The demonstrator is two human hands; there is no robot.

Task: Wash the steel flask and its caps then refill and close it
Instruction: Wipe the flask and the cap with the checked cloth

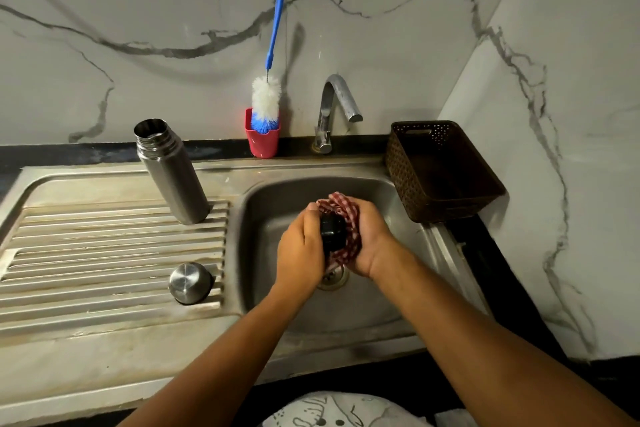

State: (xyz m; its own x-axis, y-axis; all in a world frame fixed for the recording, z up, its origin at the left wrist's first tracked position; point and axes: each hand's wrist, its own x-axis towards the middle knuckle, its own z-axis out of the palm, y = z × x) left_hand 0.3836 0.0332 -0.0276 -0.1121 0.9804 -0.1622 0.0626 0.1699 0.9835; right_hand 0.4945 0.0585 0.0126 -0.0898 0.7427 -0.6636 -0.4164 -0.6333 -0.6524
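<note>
Head view, looking down over the sink basin point(277, 308): both hands are meeting above the drain. The left hand point(300, 250) is curling closed around the black inner cap point(333, 231), fingers wrapped over its far side, thumb up top. The right hand point(367, 236) is cupping a red-and-white checked cloth point(341, 208) and pressing it against the cap, fingers clenched on the fabric. Over on the ribbed draining board point(104, 253), the steel flask point(169, 168) is standing open-mouthed and upright, well apart from the hands. The steel outer cap point(189, 282) is sitting dome-up near the basin's left edge. At the back wall, a blue-handled bottle brush point(268, 80) is resting in a red holder point(262, 140), just beside the tap point(334, 111). A brown basket point(440, 170) is sitting to the right.
</note>
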